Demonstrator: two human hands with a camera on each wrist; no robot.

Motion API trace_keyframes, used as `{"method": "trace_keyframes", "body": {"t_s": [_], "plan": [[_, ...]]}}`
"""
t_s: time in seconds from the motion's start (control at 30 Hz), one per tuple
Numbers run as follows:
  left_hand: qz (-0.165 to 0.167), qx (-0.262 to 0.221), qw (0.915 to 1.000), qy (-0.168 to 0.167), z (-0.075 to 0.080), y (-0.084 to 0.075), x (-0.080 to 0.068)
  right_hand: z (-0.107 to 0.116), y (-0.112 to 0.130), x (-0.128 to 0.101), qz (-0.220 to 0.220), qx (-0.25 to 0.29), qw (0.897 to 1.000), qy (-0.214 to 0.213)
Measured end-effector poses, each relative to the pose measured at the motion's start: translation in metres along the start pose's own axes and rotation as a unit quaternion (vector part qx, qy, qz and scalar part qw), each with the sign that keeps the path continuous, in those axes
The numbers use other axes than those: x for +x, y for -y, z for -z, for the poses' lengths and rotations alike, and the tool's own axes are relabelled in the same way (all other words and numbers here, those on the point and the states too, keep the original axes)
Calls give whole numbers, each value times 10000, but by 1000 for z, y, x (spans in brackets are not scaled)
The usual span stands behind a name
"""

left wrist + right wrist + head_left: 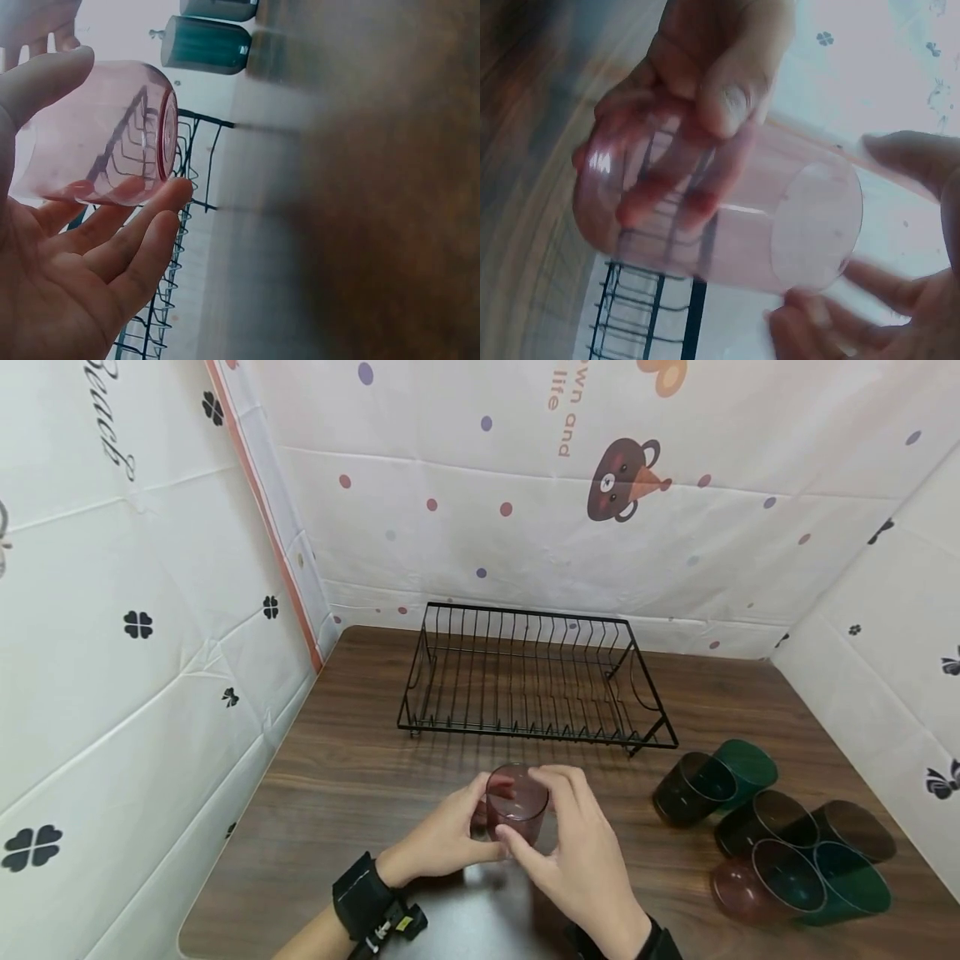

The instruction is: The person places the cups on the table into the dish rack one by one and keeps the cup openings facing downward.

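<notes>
A clear pink drinking glass (517, 802) stands upright between both hands, its mouth up, in front of the rack. My left hand (442, 835) holds it from the left. In the left wrist view, that hand's thumb (56, 79) is on one side and its fingers (142, 255) are on the other. My right hand (581, 843) is at the glass's right side near the rim. In the right wrist view, its thumb (915, 161) is apart from the glass, while its blurred lower fingers (802, 326) are close to the rim; contact is hard to tell.
Behind the glass is a black wire dish rack (525, 693) on the wooden table (337, 760). At the right are several glasses, among them a green glass (750, 768), a dark glass (690, 789) and a pink glass (742, 889). Patterned white sheets (450, 460) surround the table.
</notes>
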State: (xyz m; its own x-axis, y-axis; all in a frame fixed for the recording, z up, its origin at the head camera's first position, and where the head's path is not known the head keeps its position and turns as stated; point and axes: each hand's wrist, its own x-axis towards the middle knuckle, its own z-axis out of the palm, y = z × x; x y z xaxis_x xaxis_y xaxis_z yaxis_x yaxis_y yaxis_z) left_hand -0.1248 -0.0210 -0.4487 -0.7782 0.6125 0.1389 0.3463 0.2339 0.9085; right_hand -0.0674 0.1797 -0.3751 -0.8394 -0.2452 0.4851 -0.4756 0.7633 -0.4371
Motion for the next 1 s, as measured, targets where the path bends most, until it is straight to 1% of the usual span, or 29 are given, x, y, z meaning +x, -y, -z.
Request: {"method": "trace_keyframes", "body": {"t_s": [0.07, 0.13, 0.23, 0.3, 0.4, 0.57, 0.67, 0.8, 1.0], "plan": [[22, -38, 10000, -8, 0, 0, 0, -1, -2, 3, -211, -162, 9996, 65], [-7, -32, 10000, -13, 0, 0, 1, -2, -3, 6, -343, -266, 9988, 235], [-128, 85, 9999, -26, -1, 0, 1, -4, -4, 11, -422, -308, 9973, 518], [-230, 178, 9996, -37, -1, 0, 1, -4, -4, 13, -396, -319, 9969, 600], [-274, 225, 9993, -74, -1, 0, 2, -5, -3, 14, -322, -361, 9972, 571], [-196, 168, 9996, -102, -1, 0, 2, -5, -2, 16, -269, -510, 9971, 497], [-118, 72, 9999, -90, 0, 0, 1, -3, -3, 16, -351, -566, 9964, 517], [-19, -40, 9999, -101, 1, 0, 0, 0, -4, 15, -565, -577, 9952, 552], [80, 104, 9998, -167, 5, 0, -2, 0, -5, 13, -773, -530, 9934, 655]]}}
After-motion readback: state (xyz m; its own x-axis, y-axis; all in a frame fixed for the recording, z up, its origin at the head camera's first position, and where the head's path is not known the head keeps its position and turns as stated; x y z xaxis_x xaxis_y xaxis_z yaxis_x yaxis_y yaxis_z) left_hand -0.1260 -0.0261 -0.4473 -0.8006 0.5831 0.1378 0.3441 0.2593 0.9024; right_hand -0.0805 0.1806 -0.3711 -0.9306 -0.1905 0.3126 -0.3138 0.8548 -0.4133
